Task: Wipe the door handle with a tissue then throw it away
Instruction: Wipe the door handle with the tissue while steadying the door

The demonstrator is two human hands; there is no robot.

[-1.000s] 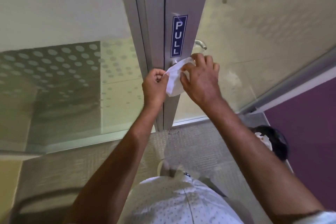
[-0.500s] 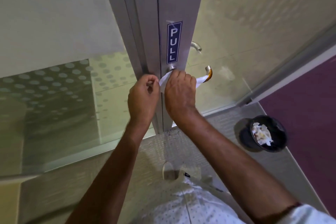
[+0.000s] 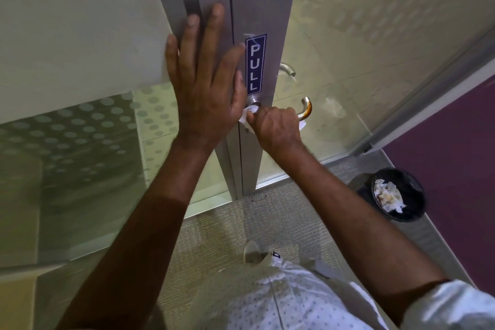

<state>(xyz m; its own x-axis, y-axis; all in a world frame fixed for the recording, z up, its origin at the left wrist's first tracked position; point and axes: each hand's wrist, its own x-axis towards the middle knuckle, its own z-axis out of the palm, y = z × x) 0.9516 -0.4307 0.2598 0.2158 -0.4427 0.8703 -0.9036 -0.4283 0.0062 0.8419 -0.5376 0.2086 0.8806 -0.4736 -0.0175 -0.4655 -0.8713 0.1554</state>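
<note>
A curved metal door handle (image 3: 306, 109) sticks out from the grey door frame (image 3: 262, 8), below a blue PULL sticker (image 3: 255, 64). My right hand (image 3: 276, 128) is closed around the handle's bar with a white tissue (image 3: 247, 115) wrapped under it; tissue shows at both sides of the fist. My left hand (image 3: 206, 80) lies flat with fingers spread against the frame, just left of the sticker, holding nothing. A black bin (image 3: 397, 194) with crumpled tissues inside stands on the floor at the right.
Frosted glass panels with dots flank the frame on both sides. A second handle (image 3: 288, 68) shows behind the glass. Beige carpet lies underfoot, with purple floor (image 3: 455, 155) at the right. My shoe (image 3: 251, 252) is near the door's base.
My left hand let go of the tissue and rose to press flat on the frame. My right hand slid right along the handle with the tissue.
</note>
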